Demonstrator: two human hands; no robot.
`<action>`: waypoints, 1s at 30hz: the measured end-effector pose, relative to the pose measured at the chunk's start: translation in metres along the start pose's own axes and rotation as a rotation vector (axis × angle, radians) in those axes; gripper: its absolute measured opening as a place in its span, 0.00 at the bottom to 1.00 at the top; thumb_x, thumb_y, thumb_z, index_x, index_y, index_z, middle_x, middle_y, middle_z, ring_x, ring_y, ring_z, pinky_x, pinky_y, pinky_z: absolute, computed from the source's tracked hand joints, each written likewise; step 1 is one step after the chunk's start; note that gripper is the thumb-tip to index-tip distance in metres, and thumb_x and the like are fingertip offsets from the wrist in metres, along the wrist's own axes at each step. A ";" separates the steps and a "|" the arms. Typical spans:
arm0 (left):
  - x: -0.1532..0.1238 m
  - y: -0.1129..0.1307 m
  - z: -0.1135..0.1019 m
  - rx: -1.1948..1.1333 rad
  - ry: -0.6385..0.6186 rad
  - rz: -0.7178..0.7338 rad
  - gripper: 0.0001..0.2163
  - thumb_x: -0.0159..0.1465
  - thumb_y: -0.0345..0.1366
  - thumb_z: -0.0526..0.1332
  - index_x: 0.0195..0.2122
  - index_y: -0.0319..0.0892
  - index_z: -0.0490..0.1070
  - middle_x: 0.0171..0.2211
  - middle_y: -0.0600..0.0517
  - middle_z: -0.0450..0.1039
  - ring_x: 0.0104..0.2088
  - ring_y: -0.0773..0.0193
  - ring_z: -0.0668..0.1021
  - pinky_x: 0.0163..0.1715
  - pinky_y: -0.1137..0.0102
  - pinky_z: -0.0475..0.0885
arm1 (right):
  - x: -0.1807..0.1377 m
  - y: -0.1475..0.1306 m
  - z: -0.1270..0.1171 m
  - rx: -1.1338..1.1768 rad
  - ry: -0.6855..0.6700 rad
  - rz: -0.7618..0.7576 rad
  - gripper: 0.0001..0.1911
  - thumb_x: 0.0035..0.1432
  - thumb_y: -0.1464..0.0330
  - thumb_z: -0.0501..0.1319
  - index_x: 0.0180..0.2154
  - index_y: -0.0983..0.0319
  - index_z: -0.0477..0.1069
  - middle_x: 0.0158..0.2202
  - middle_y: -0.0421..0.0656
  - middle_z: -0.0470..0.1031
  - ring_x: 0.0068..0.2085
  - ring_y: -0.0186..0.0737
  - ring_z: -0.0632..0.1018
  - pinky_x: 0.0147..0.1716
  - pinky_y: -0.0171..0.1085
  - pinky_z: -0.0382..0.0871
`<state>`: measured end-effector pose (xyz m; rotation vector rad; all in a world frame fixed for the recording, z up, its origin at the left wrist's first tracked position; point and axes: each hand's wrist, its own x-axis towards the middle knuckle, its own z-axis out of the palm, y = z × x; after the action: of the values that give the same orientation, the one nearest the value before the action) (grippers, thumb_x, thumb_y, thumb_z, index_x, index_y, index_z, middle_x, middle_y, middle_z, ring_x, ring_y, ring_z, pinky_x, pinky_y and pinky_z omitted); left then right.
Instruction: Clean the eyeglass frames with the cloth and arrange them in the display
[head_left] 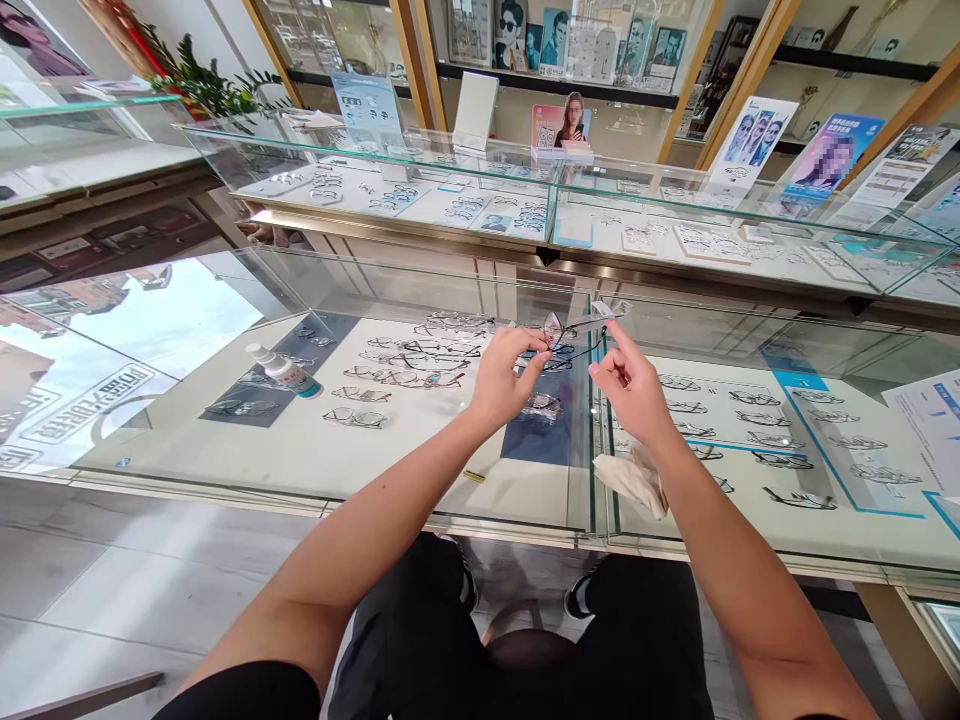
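Observation:
I hold a pair of thin dark-framed glasses point(571, 335) up over a glass display counter point(375, 470). My left hand point(504, 378) pinches the frame near its left lens with thumb and fingers. My right hand point(630, 385) is closed, its index finger stretched up along the right temple arm, which carries a small tag point(604, 310). A crumpled beige cloth point(634, 478) lies on the counter glass just under my right wrist.
Several pairs of glasses lie in rows inside the counter. A small white spray bottle point(283, 369) lies on the glass at the left. A second glass showcase point(555, 215) with more glasses stands behind, then shelves with posters. A printed sheet point(930, 420) lies at the far right.

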<state>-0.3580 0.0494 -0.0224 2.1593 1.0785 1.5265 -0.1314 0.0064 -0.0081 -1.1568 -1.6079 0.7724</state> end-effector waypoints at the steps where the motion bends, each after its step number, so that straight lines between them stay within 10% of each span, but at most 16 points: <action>1: 0.000 0.000 0.000 0.005 -0.011 0.004 0.11 0.75 0.46 0.62 0.39 0.47 0.77 0.46 0.46 0.85 0.51 0.52 0.81 0.57 0.55 0.71 | 0.000 -0.001 -0.001 -0.001 0.020 -0.010 0.40 0.69 0.61 0.63 0.78 0.54 0.58 0.30 0.34 0.65 0.30 0.38 0.64 0.36 0.42 0.64; 9: 0.003 0.001 -0.003 -0.042 -0.045 -0.019 0.13 0.74 0.50 0.63 0.38 0.47 0.77 0.45 0.46 0.85 0.50 0.52 0.81 0.56 0.55 0.72 | 0.001 -0.005 -0.004 -0.034 0.066 -0.077 0.35 0.69 0.61 0.64 0.74 0.54 0.66 0.31 0.36 0.69 0.33 0.39 0.68 0.38 0.41 0.69; 17: -0.002 0.010 0.005 -0.261 -0.140 -0.072 0.16 0.70 0.55 0.69 0.36 0.47 0.81 0.52 0.43 0.81 0.56 0.50 0.79 0.62 0.52 0.71 | -0.005 0.009 0.015 -0.264 -0.011 -0.159 0.21 0.69 0.56 0.67 0.59 0.52 0.83 0.59 0.49 0.83 0.64 0.57 0.77 0.66 0.58 0.70; 30: 0.002 0.004 0.004 -0.478 -0.235 -0.274 0.16 0.60 0.55 0.77 0.34 0.48 0.87 0.47 0.45 0.80 0.49 0.54 0.80 0.46 0.59 0.72 | -0.005 0.014 0.016 -0.189 -0.013 -0.232 0.16 0.70 0.54 0.67 0.50 0.54 0.87 0.57 0.49 0.85 0.60 0.54 0.83 0.65 0.56 0.75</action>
<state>-0.3518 0.0486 -0.0201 1.7296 0.7926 1.2185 -0.1417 0.0078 -0.0275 -1.0728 -1.8181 0.4877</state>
